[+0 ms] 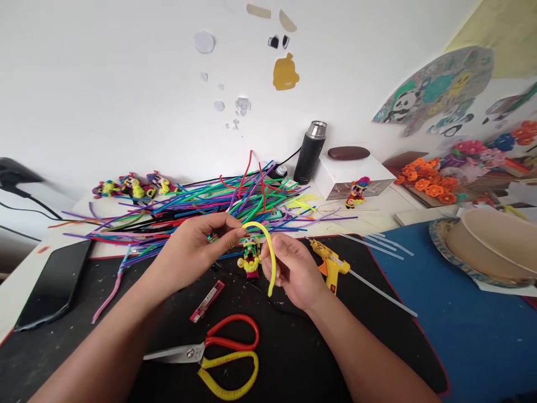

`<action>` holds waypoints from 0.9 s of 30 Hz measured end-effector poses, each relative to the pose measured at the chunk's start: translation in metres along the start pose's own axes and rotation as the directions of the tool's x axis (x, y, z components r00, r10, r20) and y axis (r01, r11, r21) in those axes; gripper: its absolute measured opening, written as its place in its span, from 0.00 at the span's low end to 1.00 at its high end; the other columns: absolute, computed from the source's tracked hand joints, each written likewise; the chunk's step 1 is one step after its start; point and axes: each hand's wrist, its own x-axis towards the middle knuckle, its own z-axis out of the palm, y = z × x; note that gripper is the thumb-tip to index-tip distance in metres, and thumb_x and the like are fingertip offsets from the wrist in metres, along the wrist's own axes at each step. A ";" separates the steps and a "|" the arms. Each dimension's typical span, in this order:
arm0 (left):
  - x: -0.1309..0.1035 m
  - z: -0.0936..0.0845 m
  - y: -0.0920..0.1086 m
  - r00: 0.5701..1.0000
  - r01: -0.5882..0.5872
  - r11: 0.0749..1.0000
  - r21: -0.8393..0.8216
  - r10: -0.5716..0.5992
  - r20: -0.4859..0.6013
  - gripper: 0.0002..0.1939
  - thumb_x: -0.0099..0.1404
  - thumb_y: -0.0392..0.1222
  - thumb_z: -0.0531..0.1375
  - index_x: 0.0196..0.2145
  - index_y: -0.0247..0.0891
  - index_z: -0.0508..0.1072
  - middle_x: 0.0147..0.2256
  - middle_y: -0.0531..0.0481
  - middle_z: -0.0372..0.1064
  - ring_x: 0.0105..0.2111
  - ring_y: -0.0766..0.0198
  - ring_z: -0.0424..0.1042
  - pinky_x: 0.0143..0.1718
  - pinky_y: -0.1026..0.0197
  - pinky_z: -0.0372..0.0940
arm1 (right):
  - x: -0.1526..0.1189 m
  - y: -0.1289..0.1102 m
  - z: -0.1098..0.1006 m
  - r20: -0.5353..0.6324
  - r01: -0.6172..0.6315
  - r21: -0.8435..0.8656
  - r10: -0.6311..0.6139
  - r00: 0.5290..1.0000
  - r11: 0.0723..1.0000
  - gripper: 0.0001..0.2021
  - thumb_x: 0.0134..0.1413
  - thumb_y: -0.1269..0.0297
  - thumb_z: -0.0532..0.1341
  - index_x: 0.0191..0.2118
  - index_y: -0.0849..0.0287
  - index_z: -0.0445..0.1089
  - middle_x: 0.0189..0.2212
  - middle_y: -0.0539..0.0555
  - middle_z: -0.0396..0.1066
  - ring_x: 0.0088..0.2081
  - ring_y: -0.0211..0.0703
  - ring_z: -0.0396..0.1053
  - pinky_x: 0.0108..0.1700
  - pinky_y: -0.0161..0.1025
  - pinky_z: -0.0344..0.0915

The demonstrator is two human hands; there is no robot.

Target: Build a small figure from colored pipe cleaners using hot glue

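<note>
A yellow pipe cleaner [269, 238] arches between my two hands, its free end hanging down. My left hand [197, 246] pinches one end of it between thumb and fingertips. Curled around its middle, my right hand [293, 266] grips it with the thumb along one side. Just behind and between the hands stands a small figure [250, 260] made of yellow, green and red fuzzy pieces, partly covered by the fingers. Below them on the black mat [168, 375] lie scissors [205, 355] with one red and one yellow handle, blades apart.
A heap of coloured pipe cleaners [201, 198] spreads along the wall. A yellow glue gun [331, 263] rests right of my hands, near clear glue sticks [386, 246]. A phone [54, 282] lies left, a small red box [207, 301] in front. A black thermos [310, 151] stands behind.
</note>
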 end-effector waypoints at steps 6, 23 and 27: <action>0.000 0.001 0.001 1.000 -0.005 1.000 0.024 0.005 -0.014 0.18 0.71 0.56 0.61 0.35 0.40 0.80 0.32 0.52 0.79 0.34 0.60 0.75 0.37 0.64 0.67 | 0.001 0.002 -0.003 0.005 0.025 -0.087 -0.025 1.000 0.996 0.24 0.56 0.39 0.71 0.31 0.60 0.74 0.19 0.48 0.67 0.18 0.32 0.58 0.19 0.31 0.45; 0.003 -0.003 -0.013 0.976 0.005 1.000 -0.028 0.002 0.220 0.15 0.69 0.54 0.63 0.36 0.41 0.81 0.31 0.53 0.79 0.32 0.61 0.74 0.35 0.64 0.66 | 0.007 0.001 -0.005 -0.121 0.005 -0.001 -0.005 0.993 1.000 0.24 0.54 0.44 0.73 0.27 0.60 0.70 0.18 0.45 0.64 0.16 0.31 0.60 0.17 0.30 0.43; 0.003 -0.003 -0.013 0.971 -0.006 1.000 -0.022 0.011 0.237 0.14 0.68 0.54 0.64 0.34 0.41 0.80 0.30 0.54 0.78 0.30 0.62 0.74 0.34 0.64 0.67 | 0.009 0.003 -0.006 -0.141 -0.008 -0.003 0.008 0.990 1.000 0.23 0.53 0.44 0.74 0.27 0.61 0.70 0.18 0.45 0.63 0.16 0.31 0.57 0.18 0.30 0.42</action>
